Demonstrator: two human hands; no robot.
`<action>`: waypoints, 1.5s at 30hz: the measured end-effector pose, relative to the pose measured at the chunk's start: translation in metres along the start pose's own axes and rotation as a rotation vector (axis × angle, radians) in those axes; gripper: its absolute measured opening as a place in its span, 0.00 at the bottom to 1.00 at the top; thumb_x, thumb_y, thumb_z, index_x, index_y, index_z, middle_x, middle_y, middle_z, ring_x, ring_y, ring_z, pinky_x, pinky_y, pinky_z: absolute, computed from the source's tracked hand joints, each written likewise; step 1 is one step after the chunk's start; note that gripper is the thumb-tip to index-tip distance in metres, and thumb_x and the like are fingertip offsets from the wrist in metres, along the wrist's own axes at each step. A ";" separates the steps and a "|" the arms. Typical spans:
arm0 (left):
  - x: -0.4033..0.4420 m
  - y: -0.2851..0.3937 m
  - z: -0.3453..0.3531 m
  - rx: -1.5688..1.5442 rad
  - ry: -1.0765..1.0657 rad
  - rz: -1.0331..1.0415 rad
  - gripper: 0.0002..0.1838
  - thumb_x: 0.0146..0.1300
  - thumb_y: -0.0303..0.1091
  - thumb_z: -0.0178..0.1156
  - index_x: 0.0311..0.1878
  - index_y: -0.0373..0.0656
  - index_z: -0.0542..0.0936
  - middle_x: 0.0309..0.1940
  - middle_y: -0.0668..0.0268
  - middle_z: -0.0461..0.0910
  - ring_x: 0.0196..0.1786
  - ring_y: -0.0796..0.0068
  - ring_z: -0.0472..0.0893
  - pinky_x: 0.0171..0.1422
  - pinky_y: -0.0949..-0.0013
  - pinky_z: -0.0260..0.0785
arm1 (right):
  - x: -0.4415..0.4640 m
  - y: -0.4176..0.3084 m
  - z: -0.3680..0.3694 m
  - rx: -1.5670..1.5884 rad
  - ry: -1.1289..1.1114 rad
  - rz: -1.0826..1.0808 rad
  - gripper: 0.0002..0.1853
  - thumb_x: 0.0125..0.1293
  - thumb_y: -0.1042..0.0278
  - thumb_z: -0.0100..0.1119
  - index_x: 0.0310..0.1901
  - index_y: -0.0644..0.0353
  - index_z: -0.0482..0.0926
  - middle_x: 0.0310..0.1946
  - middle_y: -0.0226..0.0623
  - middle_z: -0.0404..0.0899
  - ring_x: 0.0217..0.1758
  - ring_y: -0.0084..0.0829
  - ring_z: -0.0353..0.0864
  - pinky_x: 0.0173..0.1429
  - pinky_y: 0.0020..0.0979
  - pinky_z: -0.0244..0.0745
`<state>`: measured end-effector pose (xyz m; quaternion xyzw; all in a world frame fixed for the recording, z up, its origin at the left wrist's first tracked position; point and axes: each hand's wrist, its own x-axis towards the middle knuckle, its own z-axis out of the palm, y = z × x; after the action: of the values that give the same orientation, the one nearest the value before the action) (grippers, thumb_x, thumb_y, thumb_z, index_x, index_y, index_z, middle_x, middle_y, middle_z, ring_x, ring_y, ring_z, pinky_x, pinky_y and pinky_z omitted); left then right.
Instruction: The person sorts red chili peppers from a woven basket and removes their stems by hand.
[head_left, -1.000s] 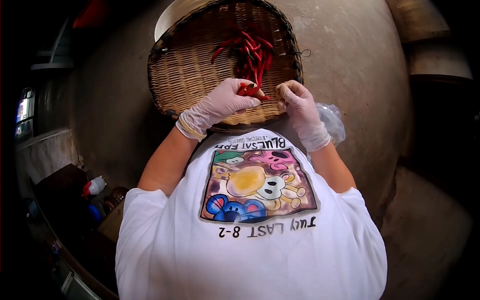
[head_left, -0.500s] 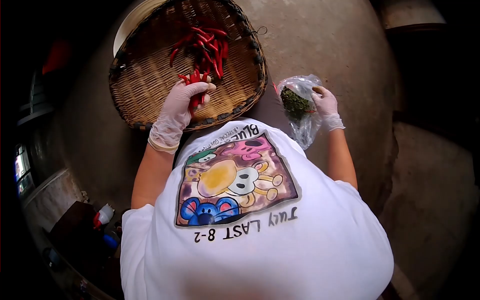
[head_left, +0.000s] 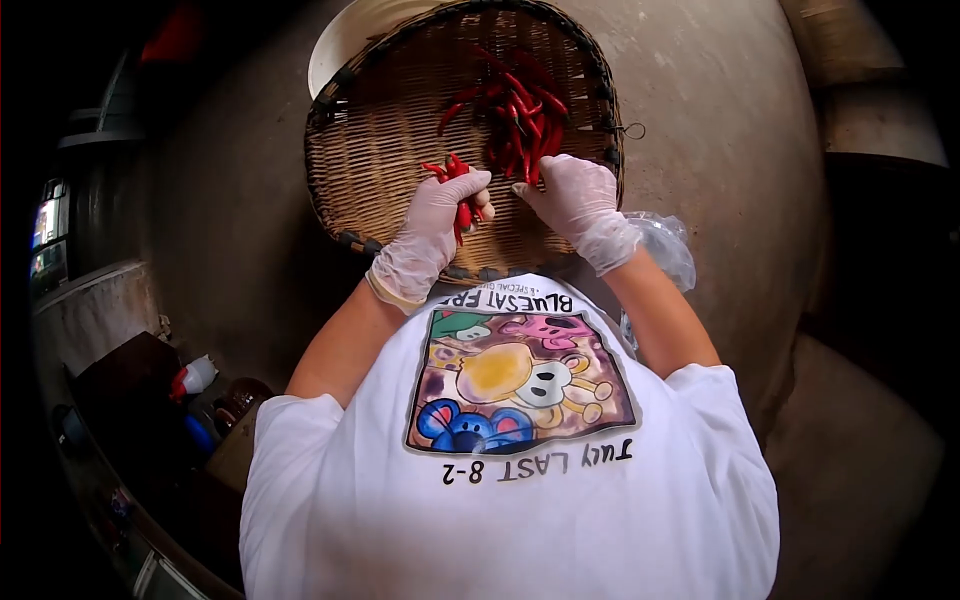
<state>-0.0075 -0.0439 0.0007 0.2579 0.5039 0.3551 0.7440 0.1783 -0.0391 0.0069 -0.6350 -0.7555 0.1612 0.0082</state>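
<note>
My gloved left hand [head_left: 437,213] is closed around a small bunch of red chili peppers [head_left: 463,212], over the near left part of a woven basket [head_left: 365,150]. Just to its right, my gloved right hand [head_left: 580,195] reaches over the basket's near right side. Its thumb and forefinger pinch the near end of a red chili at the edge of a loose chili pile [head_left: 522,110]. The right hand's other fingers are curled and partly hidden from view.
A clear plastic bag [head_left: 664,245] lies right of the basket, partly behind my right forearm. A pale round container [head_left: 345,45] shows behind the basket's far left rim. A wire loop [head_left: 634,130] sticks out on the right. Concrete floor [head_left: 720,100] surrounds these.
My right hand has left the plastic bag of green bits and moved left to the chili pile. My left hand still holds its chilies. The view has shifted, so the basket appears further right.
</note>
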 end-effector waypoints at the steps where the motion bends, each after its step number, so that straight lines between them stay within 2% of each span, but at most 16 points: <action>1: -0.002 0.000 0.001 -0.029 -0.005 0.015 0.09 0.61 0.36 0.59 0.28 0.44 0.75 0.21 0.69 0.75 0.22 0.79 0.75 0.23 0.78 0.63 | 0.005 -0.001 0.008 -0.014 -0.038 0.024 0.16 0.55 0.52 0.59 0.31 0.58 0.80 0.29 0.42 0.80 0.34 0.42 0.81 0.37 0.39 0.76; 7: 0.001 -0.008 -0.005 -0.104 -0.055 -0.057 0.07 0.60 0.33 0.60 0.35 0.41 0.76 0.22 0.69 0.75 0.23 0.78 0.76 0.25 0.78 0.65 | -0.006 0.004 0.011 0.251 -0.026 0.119 0.15 0.57 0.55 0.55 0.32 0.60 0.80 0.31 0.45 0.80 0.38 0.46 0.79 0.42 0.39 0.74; 10: -0.003 -0.005 0.002 -0.084 -0.102 -0.111 0.09 0.60 0.32 0.61 0.40 0.38 0.76 0.23 0.68 0.75 0.23 0.78 0.74 0.26 0.78 0.66 | -0.026 0.000 -0.004 0.531 -0.007 -0.023 0.14 0.59 0.58 0.55 0.33 0.63 0.78 0.31 0.48 0.79 0.37 0.48 0.78 0.41 0.41 0.73; 14: -0.003 -0.003 0.008 -0.064 -0.102 -0.075 0.09 0.60 0.32 0.63 0.40 0.37 0.79 0.24 0.69 0.76 0.22 0.81 0.72 0.26 0.79 0.66 | -0.045 -0.017 -0.018 0.618 -0.062 -0.152 0.11 0.60 0.63 0.57 0.35 0.64 0.77 0.31 0.50 0.78 0.36 0.49 0.77 0.40 0.40 0.72; 17: -0.002 -0.005 0.011 -0.027 -0.085 -0.009 0.06 0.58 0.28 0.64 0.37 0.38 0.80 0.27 0.69 0.78 0.24 0.82 0.74 0.29 0.80 0.68 | -0.046 -0.019 -0.011 0.769 -0.084 -0.085 0.13 0.61 0.61 0.59 0.39 0.64 0.78 0.31 0.48 0.80 0.33 0.43 0.80 0.39 0.35 0.73; 20: -0.012 -0.003 0.017 0.034 -0.038 0.026 0.06 0.56 0.27 0.65 0.36 0.39 0.80 0.26 0.70 0.78 0.27 0.82 0.76 0.30 0.80 0.69 | -0.043 -0.012 0.003 1.082 -0.063 -0.160 0.17 0.62 0.59 0.60 0.43 0.66 0.78 0.30 0.44 0.81 0.31 0.31 0.79 0.39 0.30 0.73; 21: -0.014 0.001 0.016 0.065 -0.039 0.002 0.07 0.55 0.28 0.67 0.36 0.39 0.80 0.27 0.70 0.79 0.28 0.83 0.76 0.32 0.81 0.69 | -0.041 -0.008 -0.006 1.036 -0.136 -0.074 0.19 0.63 0.57 0.59 0.46 0.67 0.78 0.30 0.42 0.81 0.31 0.23 0.76 0.39 0.28 0.72; 24: -0.016 0.008 0.013 0.299 -0.181 0.167 0.08 0.55 0.29 0.67 0.36 0.41 0.80 0.27 0.71 0.78 0.28 0.84 0.75 0.34 0.80 0.70 | -0.028 0.005 -0.001 1.257 -0.075 0.033 0.19 0.65 0.56 0.57 0.42 0.68 0.78 0.30 0.34 0.80 0.30 0.20 0.72 0.37 0.23 0.69; 25: -0.017 0.013 0.009 0.383 -0.255 0.061 0.07 0.56 0.30 0.66 0.37 0.41 0.80 0.28 0.72 0.77 0.28 0.84 0.74 0.35 0.79 0.70 | -0.026 0.004 -0.006 1.365 -0.056 0.038 0.16 0.66 0.59 0.56 0.40 0.67 0.77 0.30 0.30 0.79 0.30 0.17 0.71 0.36 0.21 0.68; 29: -0.021 0.023 0.013 0.406 -0.408 -0.069 0.10 0.57 0.33 0.65 0.40 0.40 0.80 0.28 0.72 0.77 0.29 0.84 0.73 0.35 0.79 0.69 | -0.024 0.001 -0.013 1.658 -0.269 0.052 0.11 0.65 0.65 0.58 0.41 0.65 0.77 0.34 0.29 0.79 0.33 0.15 0.72 0.38 0.18 0.71; 32: -0.017 0.016 0.012 0.353 -0.353 -0.031 0.10 0.56 0.38 0.66 0.37 0.43 0.81 0.22 0.74 0.76 0.20 0.88 0.69 0.21 0.82 0.59 | -0.026 0.001 -0.006 1.749 -0.226 0.061 0.11 0.65 0.66 0.58 0.42 0.66 0.77 0.34 0.29 0.78 0.34 0.16 0.73 0.39 0.18 0.70; 35: -0.011 0.010 0.008 0.362 -0.342 -0.028 0.12 0.56 0.39 0.67 0.37 0.42 0.81 0.22 0.74 0.76 0.20 0.88 0.70 0.21 0.82 0.60 | -0.026 0.002 0.004 1.587 -0.141 0.046 0.11 0.65 0.66 0.57 0.40 0.67 0.77 0.33 0.28 0.78 0.34 0.16 0.73 0.39 0.18 0.70; 38: -0.015 0.018 0.010 0.490 -0.328 -0.120 0.10 0.55 0.34 0.67 0.38 0.40 0.81 0.28 0.71 0.78 0.30 0.84 0.74 0.34 0.78 0.68 | -0.027 0.010 0.007 1.424 -0.203 0.013 0.09 0.65 0.67 0.58 0.38 0.65 0.77 0.32 0.27 0.78 0.34 0.16 0.74 0.36 0.20 0.71; 41: -0.012 0.009 0.011 0.469 -0.378 -0.043 0.11 0.54 0.35 0.68 0.36 0.40 0.80 0.27 0.70 0.78 0.29 0.83 0.74 0.33 0.78 0.68 | -0.030 0.013 0.010 1.024 0.101 -0.217 0.07 0.60 0.67 0.62 0.32 0.62 0.78 0.24 0.33 0.74 0.27 0.25 0.74 0.33 0.26 0.71; 44: -0.016 0.013 0.014 0.490 -0.269 -0.130 0.12 0.53 0.36 0.68 0.35 0.39 0.80 0.27 0.70 0.79 0.28 0.83 0.75 0.33 0.78 0.68 | -0.029 0.002 -0.008 0.376 0.483 -0.269 0.08 0.55 0.67 0.64 0.26 0.58 0.75 0.21 0.37 0.71 0.26 0.37 0.75 0.30 0.34 0.70; 45: -0.016 0.012 0.015 0.461 -0.272 -0.145 0.12 0.53 0.36 0.69 0.35 0.39 0.80 0.27 0.69 0.79 0.28 0.83 0.75 0.33 0.77 0.68 | -0.024 0.006 -0.004 0.302 0.590 -0.199 0.11 0.53 0.66 0.64 0.22 0.57 0.71 0.21 0.36 0.71 0.27 0.42 0.75 0.28 0.39 0.69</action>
<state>-0.0005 -0.0494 0.0244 0.4287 0.4839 0.1390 0.7501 0.1899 -0.0607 0.0137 -0.5692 -0.7463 0.0793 0.3358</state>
